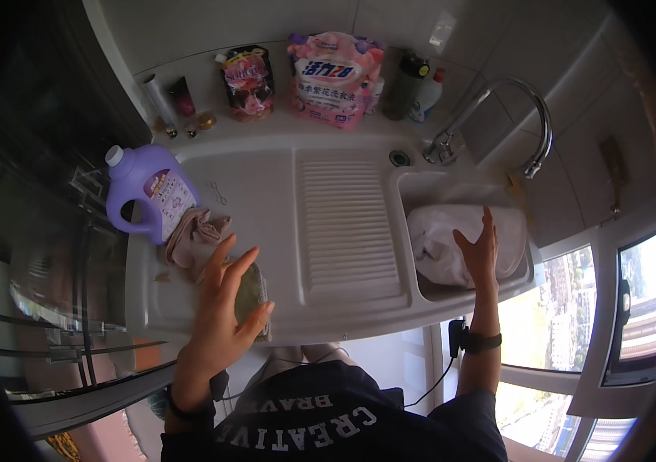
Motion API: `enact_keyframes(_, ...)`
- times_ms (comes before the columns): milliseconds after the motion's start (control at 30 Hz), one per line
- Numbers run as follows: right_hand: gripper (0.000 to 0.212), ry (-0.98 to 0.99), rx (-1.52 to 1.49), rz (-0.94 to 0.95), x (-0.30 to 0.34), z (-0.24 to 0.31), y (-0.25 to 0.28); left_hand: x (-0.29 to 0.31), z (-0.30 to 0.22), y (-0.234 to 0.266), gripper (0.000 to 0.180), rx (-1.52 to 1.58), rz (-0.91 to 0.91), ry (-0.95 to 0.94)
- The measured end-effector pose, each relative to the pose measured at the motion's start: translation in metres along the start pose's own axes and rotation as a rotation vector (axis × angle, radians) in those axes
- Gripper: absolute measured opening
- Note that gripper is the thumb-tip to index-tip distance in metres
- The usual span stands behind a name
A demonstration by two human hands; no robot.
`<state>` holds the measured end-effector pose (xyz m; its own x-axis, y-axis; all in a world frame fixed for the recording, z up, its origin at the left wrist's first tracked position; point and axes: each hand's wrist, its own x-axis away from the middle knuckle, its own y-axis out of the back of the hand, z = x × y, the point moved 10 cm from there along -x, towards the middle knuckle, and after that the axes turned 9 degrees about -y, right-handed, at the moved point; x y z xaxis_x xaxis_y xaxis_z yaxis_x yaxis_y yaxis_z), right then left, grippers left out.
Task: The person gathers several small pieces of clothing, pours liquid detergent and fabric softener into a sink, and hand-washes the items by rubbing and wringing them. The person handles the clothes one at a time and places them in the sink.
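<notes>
My left hand (pixel 220 319) is over the front left of the white counter, its fingers spread and nothing held in them. Partly hidden behind it lies a folded green cloth (pixel 252 295) near the front edge. Just beyond that is a crumpled pinkish-beige cloth (pixel 195 235), against a purple detergent jug (pixel 143 181) with a white cap. On the right, my right hand (pixel 482 250) is raised above the sink, thumb and fingers apart. Below it a pale pinkish-white bundle (pixel 440 231) fills much of the sink basin; whether the hand touches it I cannot tell.
A ribbed washboard (pixel 347 231) is moulded into the counter beside the sink (pixel 403 208). The chrome faucet (pixel 547 142) arches over the sink's far right. Along the back wall stand a pink pouch (pixel 333 81), a dark floral pouch (pixel 247 85) and several bottles. Windows lie at the right.
</notes>
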<state>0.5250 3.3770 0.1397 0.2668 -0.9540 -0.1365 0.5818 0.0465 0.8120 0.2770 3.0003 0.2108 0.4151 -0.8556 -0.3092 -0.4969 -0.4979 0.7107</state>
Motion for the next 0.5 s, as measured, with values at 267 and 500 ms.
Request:
enact_keyframes(267,0.069,0.183,-0.771,0.327,-0.077,0.172,-0.089,0.010,0.031,-0.011,0.063,0.079,0.022,0.078)
enact_keyframes(500,0.089,0.256,-0.662,-0.162,-0.182,0.249,-0.139,0.029,0.063,-0.002,0.062,0.190,-0.055,0.225)
